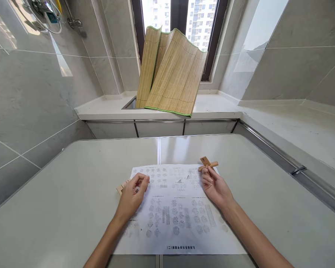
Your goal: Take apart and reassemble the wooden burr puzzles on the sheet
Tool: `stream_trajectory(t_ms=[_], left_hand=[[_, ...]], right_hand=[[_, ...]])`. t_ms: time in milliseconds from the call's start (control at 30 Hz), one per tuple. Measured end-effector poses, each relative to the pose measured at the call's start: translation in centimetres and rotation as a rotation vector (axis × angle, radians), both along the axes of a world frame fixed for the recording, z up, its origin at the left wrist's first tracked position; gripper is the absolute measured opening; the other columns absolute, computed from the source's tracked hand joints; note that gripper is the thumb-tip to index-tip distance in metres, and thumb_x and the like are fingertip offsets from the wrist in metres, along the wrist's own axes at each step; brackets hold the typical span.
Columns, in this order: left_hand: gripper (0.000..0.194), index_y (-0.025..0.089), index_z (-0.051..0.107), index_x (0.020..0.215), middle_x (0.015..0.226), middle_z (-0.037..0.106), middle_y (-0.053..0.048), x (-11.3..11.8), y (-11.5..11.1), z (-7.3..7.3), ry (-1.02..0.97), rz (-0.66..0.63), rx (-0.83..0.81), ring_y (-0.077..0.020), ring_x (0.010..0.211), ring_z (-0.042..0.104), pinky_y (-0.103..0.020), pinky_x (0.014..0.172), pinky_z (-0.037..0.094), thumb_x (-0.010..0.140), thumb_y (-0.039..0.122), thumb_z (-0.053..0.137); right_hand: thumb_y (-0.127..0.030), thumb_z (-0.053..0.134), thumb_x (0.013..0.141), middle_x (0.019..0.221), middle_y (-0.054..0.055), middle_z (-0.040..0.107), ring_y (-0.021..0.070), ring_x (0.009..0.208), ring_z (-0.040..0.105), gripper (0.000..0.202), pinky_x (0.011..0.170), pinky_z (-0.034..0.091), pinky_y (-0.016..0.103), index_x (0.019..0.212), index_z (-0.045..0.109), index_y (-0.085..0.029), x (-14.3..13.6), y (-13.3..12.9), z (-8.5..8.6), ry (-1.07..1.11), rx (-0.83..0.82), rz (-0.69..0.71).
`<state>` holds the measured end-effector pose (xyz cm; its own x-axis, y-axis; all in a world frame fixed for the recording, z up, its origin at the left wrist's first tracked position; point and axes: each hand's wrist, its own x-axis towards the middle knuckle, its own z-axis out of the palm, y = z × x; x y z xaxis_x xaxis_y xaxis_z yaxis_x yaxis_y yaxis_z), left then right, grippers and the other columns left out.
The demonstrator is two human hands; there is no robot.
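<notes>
My right hand (215,185) pinches two small wooden pieces between thumb and fingers above the paper's upper right corner. One is a flat wooden piece (204,160) with a dark mark or hole; a slim wooden stick (213,164) lies across it. My left hand (133,195) is closed over the paper's left edge, with thumb and forefinger near each other. A notched wooden piece (120,189) sticks out behind that hand; whether the fingers grip it is hidden. Under both hands lies a printed sheet (167,227) with rows of small line drawings and upside-down text.
The sheet rests on a pale glossy table (72,208) with a seam down its middle. A metal rail (270,143) runs along the right wall. Beyond, a folded bamboo mat (175,74) leans on the white ledge (106,108) before a window. A shower fitting (44,13) hangs upper left.
</notes>
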<state>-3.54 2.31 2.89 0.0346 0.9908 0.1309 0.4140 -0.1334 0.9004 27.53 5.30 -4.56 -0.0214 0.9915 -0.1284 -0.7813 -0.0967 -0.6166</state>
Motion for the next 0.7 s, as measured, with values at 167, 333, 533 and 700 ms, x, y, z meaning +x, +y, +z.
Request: stream_trajectory(t_ms=[167, 333, 533, 700], left_hand=[[0.054, 0.026, 0.059, 0.123, 0.135, 0.059, -0.011, -4.8, -0.6, -1.6, 0.505, 0.138, 0.171, -0.0371, 0.128, 0.049, -0.051, 0.102, 0.047, 0.082, 0.058, 0.074], [0.069, 0.025, 0.049, 0.139, 0.136, 0.061, -0.013, -7.1, -0.9, -3.8, 0.645, 0.131, 0.114, -0.0388, 0.126, 0.056, -0.057, 0.105, 0.046, 0.084, 0.06, 0.071], [0.062, 0.024, 0.05, 0.139, 0.133, 0.064, -0.012, -7.3, -1.2, -3.5, 0.576, 0.122, 0.054, -0.0353, 0.122, 0.061, -0.05, 0.1, 0.052, 0.089, 0.057, 0.067], [0.058, 0.025, 0.056, 0.134, 0.132, 0.066, -0.011, -3.8, -1.7, -1.9, 0.435, 0.071, 0.066, -0.034, 0.119, 0.063, -0.047, 0.1, 0.052, 0.086, 0.052, 0.075]], right_hand=[[-0.027, 0.077, 0.09, 0.08, -0.004, 0.054, 0.0058, 0.047, 0.037, 0.019, 0.039, 0.045, 0.018, 0.087, 0.058, -0.023, 0.2, 0.0, -0.1, 0.017, 0.004, 0.008], [-0.031, 0.079, 0.088, 0.08, -0.004, 0.057, 0.0063, 0.048, 0.038, 0.022, 0.04, 0.045, 0.019, 0.088, 0.059, -0.024, -0.6, -0.6, 0.2, 0.004, -0.001, 0.028], [-0.028, 0.084, 0.08, 0.08, -0.003, 0.059, 0.0067, 0.05, 0.04, 0.025, 0.042, 0.041, 0.02, 0.088, 0.061, -0.022, -3.0, -1.8, 0.9, -0.045, -0.034, 0.103], [-0.034, 0.085, 0.08, 0.082, -0.003, 0.058, 0.0066, 0.054, 0.043, 0.029, 0.046, 0.039, 0.021, 0.09, 0.062, -0.02, -4.0, -2.2, 1.3, -0.14, -0.007, 0.146]])
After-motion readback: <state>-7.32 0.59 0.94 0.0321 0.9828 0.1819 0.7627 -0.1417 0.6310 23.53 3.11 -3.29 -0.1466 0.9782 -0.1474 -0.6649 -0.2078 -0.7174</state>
